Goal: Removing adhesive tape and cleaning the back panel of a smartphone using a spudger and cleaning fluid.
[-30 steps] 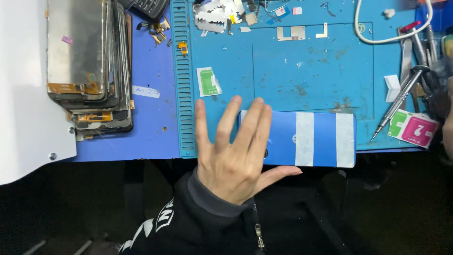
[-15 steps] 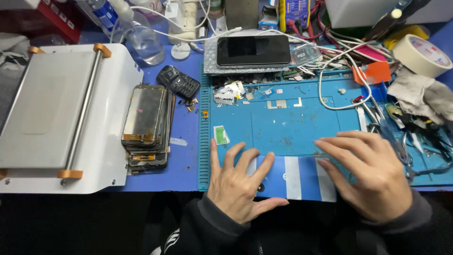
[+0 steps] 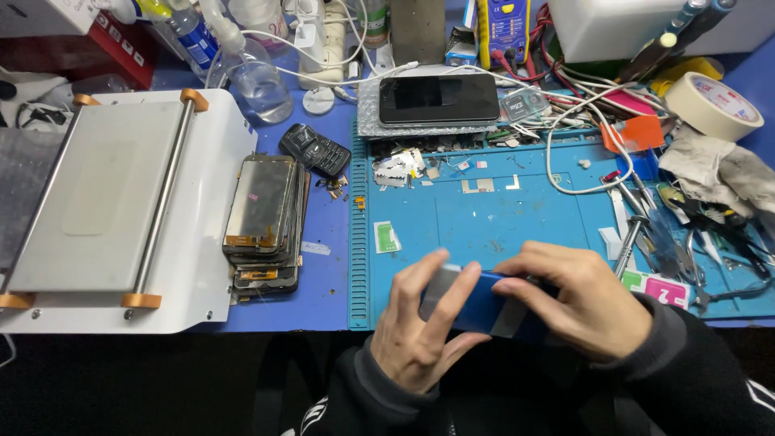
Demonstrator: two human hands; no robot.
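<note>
My left hand [image 3: 420, 327] and my right hand [image 3: 577, 299] both hold a flat blue panel with pale grey stripes [image 3: 484, 307], lifted just over the near edge of the blue work mat [image 3: 484, 218]. Left fingers wrap its left end from below and above. Right fingers lie over its right half. Much of the panel is hidden by the hands.
A stack of phone screens [image 3: 265, 222] lies left of the mat, beside a white laminating machine [image 3: 113, 210]. A black phone [image 3: 440, 98] rests at the mat's far edge. Tweezers and tools [image 3: 686, 234], cables, a tape roll [image 3: 714, 105] and bottles crowd the right and back.
The view has pulled back. Both hands, earlier flat on the striped panel lying on the mat, have closed round it and raised it off the mat's edge.
</note>
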